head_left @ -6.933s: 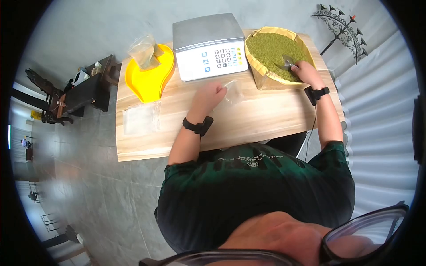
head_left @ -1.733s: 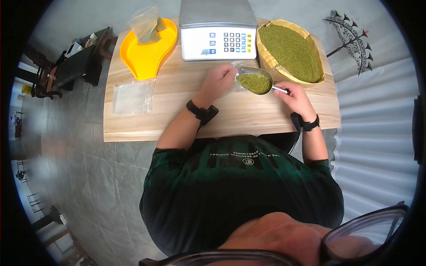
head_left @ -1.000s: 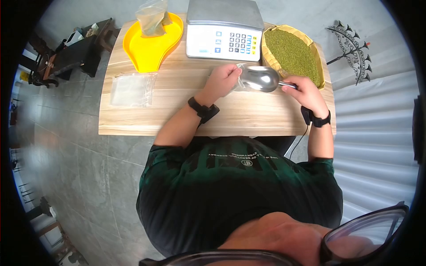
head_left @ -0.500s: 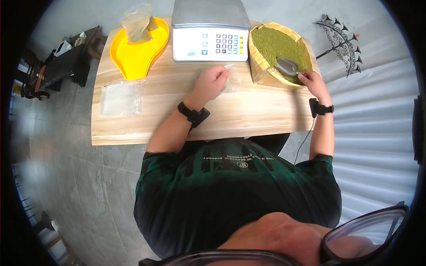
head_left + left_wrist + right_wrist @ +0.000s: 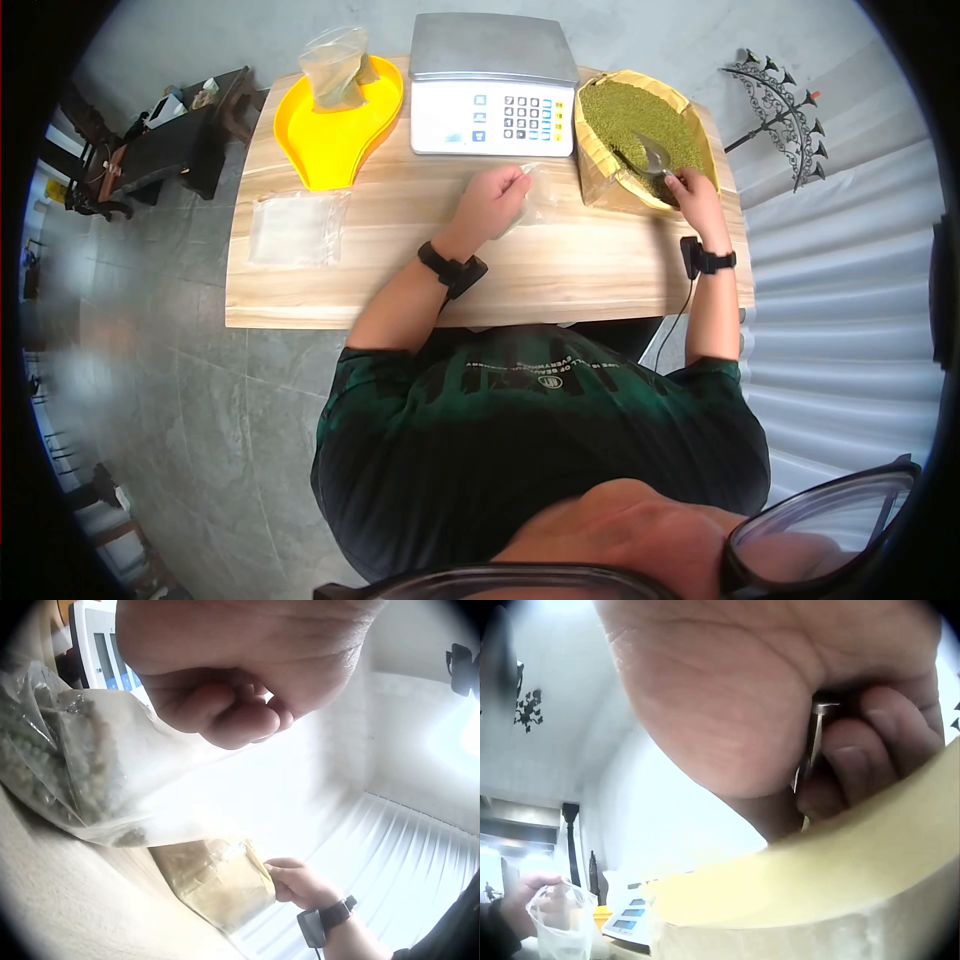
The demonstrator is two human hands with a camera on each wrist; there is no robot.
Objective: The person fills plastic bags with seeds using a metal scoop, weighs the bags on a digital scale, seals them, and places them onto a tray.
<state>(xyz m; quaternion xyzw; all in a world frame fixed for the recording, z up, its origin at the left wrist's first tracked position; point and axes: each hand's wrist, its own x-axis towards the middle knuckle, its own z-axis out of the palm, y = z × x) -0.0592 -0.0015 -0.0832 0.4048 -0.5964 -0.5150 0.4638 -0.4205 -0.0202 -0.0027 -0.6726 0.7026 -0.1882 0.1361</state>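
Note:
My left hand pinches the upper edge of a clear plastic bag in front of the scale. Green beans show in the bottom of that bag in the left wrist view. On the right, my right hand grips the handle of a metal scoop. Its blade is partly sunk in small green beans, which look like mung beans. They fill a yellow-rimmed paper sack. The sack's rim hides part of the right fingers in the right wrist view.
A digital scale stands at the back middle. Left of it, a yellow tray carries a filled clear bag. Flat empty plastic bags lie at the table's left. A metal candelabra stands beyond the right side.
The scoop, heaped with beans, went to the bag's mouth and was tipped there. My right hand then carried it back to the sack. My left hand has kept hold of the bag.

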